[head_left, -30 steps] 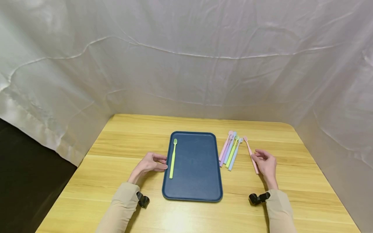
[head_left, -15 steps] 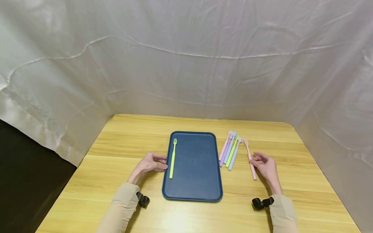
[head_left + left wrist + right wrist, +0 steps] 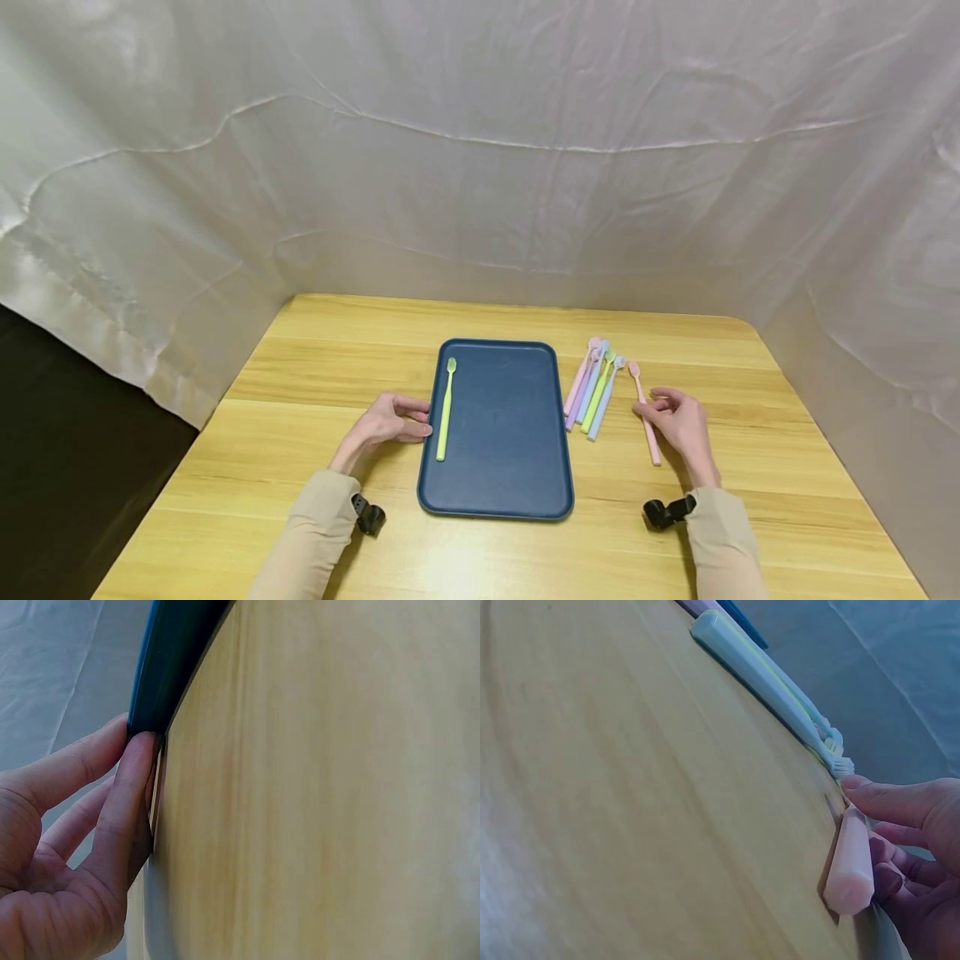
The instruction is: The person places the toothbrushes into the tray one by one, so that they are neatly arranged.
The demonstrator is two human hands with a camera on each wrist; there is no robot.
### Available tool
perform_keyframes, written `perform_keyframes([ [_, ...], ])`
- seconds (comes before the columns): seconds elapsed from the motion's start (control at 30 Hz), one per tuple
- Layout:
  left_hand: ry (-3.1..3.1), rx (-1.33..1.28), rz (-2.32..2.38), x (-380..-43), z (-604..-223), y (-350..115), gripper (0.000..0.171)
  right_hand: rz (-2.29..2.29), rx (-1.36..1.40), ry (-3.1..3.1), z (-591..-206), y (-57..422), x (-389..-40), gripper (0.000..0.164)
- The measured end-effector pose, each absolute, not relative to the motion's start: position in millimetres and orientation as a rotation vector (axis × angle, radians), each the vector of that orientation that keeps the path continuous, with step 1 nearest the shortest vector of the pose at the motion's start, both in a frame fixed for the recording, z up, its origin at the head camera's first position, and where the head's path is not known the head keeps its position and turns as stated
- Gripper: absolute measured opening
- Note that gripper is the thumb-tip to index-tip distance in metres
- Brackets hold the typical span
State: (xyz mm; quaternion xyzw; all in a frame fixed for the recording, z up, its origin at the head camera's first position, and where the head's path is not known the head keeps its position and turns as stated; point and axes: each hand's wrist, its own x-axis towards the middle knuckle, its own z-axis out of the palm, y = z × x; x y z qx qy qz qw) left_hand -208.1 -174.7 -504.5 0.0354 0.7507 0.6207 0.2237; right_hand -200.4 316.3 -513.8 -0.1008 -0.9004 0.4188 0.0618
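Note:
My left hand (image 3: 385, 419) rests beside the navy blue tray (image 3: 510, 492), thumb and fingertips against its left edge. The left wrist view shows the thumb and a straight finger at the tray's rim (image 3: 154, 682). A lime green toothbrush (image 3: 445, 417) lies lengthwise inside the tray near that edge. At the right, my right hand (image 3: 678, 423) pinches a pink toothbrush (image 3: 647, 425) around its handle, thumb to the left and fingers to the right. In the right wrist view, the butt of its handle (image 3: 850, 874) points toward the camera, low over the wood.
A loose bundle of toothbrushes, blue (image 3: 606, 404), green (image 3: 597, 400), purple and pink (image 3: 577, 383), lies between the tray and my right hand. The wooden table (image 3: 360, 333) ends at grey curtains (image 3: 510, 208) behind and at the sides.
The pink toothbrush has come slightly toward me and turned a little straighter. My right thumb has since reached left across its handle. The left hand and the tray stay put.

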Motion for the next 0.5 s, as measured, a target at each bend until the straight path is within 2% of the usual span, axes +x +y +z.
perform_keyframes([
  [0.27, 2.071, 0.098, 1.711, -208.1, -503.9, -174.8, 0.053, 1.266, -0.319, -2.713, -515.8, 315.7, -201.1, 0.055],
  [0.5, 2.071, 0.094, 1.712, -208.1, -504.3, -174.6, 0.054, 1.232, -0.316, -2.686, -516.7, 313.5, -197.9, 0.048],
])
